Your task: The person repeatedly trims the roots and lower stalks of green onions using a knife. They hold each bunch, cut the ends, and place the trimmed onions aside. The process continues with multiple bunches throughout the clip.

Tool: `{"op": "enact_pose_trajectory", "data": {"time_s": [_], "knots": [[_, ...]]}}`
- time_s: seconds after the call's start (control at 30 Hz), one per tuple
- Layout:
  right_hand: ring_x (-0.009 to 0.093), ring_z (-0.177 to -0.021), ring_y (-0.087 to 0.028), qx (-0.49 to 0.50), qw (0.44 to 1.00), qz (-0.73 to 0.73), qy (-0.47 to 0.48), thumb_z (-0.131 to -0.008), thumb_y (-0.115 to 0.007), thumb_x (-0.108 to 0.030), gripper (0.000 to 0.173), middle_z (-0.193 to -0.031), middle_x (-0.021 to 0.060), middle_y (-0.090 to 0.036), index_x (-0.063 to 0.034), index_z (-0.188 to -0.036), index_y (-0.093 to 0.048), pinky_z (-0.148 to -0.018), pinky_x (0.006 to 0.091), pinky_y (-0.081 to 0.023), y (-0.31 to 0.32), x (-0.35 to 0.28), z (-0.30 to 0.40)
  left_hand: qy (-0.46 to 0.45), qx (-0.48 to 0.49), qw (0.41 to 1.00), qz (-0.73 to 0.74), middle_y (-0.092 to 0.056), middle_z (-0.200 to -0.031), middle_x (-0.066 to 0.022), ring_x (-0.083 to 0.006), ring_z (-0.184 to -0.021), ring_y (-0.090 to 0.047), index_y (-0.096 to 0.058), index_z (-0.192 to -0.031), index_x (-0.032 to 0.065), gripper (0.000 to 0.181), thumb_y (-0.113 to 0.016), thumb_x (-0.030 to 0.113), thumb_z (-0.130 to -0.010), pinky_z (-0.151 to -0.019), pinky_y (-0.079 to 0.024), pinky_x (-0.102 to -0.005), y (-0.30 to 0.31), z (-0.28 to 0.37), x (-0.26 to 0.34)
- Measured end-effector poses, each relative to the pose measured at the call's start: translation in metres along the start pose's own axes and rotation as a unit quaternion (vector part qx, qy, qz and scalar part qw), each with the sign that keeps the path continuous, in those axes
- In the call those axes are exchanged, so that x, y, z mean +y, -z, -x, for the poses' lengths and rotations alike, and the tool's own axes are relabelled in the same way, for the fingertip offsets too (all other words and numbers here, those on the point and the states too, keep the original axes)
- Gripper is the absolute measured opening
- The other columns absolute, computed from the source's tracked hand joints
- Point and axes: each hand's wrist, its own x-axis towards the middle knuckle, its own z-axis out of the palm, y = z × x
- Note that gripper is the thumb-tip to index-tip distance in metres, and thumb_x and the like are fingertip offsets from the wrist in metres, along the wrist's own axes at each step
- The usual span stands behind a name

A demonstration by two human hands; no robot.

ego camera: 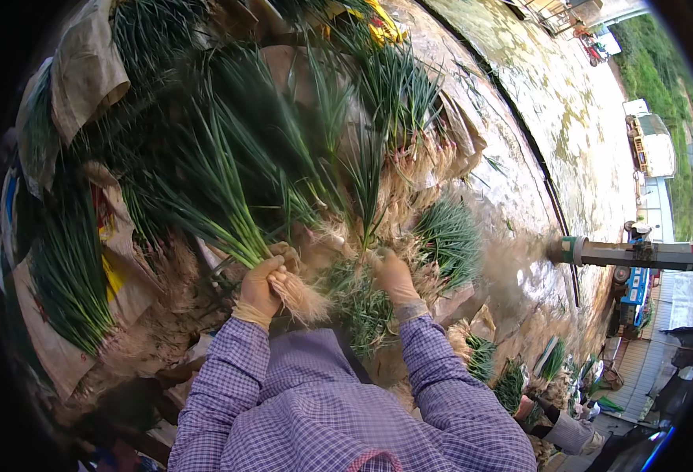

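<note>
My left hand, in a tan glove, is closed round the lower stems of a bunch of green onions. Their long leaves point up and left, and pale roots hang out below my fist. My right hand, also gloved, is at the root end of another small tuft of green onions whose leaves stand upward. Its fingertips are blurred, so the grip does not show clearly. Loose green onions with small bulbs lie between and beyond my hands. Cut leaves and trimmings are heaped between my forearms.
Bundled green onions on sacking lie at the left. More bundles and a round one are ahead and to the right. A post, a blue vehicle and a co-worker's sleeved arm show at the right.
</note>
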Motion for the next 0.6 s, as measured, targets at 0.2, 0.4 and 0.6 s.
{"op": "enact_pose_trajectory", "data": {"time_s": [0.2,0.4,0.6], "knots": [[0.034,-0.070,-0.064,0.174,0.959,0.058,0.215,-0.087,-0.056,-0.034,0.031,-0.078,0.0169,-0.066,-0.0090,-0.104,-0.061,-0.064,0.0381,-0.049,-0.011,-0.048,-0.031,0.005,0.026,0.999,-0.028,-0.066,-0.085,-0.0096,-0.0152,-0.079,-0.063,-0.062,-0.092,-0.0001,0.013,-0.063,0.007,-0.081,-0.076,-0.053,-0.0294,0.021,0.007,-0.008],[0.021,-0.063,-0.062,-0.011,0.984,-0.084,0.159,-0.089,-0.057,-0.024,0.028,-0.082,0.0135,-0.065,-0.0033,-0.106,-0.061,-0.056,0.0324,-0.048,-0.006,-0.040,-0.060,0.044,0.055,0.998,-0.002,-0.062,-0.076,-0.0068,-0.0147,-0.066,-0.059,-0.061,-0.096,-0.0004,0.015,-0.060,0.004,-0.081,-0.065,-0.051,-0.0270,0.044,0.005,-0.013],[0.014,-0.056,-0.058,0.119,0.984,-0.072,0.107,-0.087,-0.058,-0.023,0.033,-0.073,0.0090,-0.064,-0.0014,-0.111,-0.062,-0.052,0.0264,-0.046,-0.005,0.036,-0.061,0.019,0.072,0.997,-0.018,-0.064,-0.079,-0.0089,-0.0136,-0.065,-0.060,-0.061,-0.100,-0.0004,0.020,-0.061,0.003,-0.081,-0.061,-0.052,-0.0246,0.017,0.010,-0.017]]}}
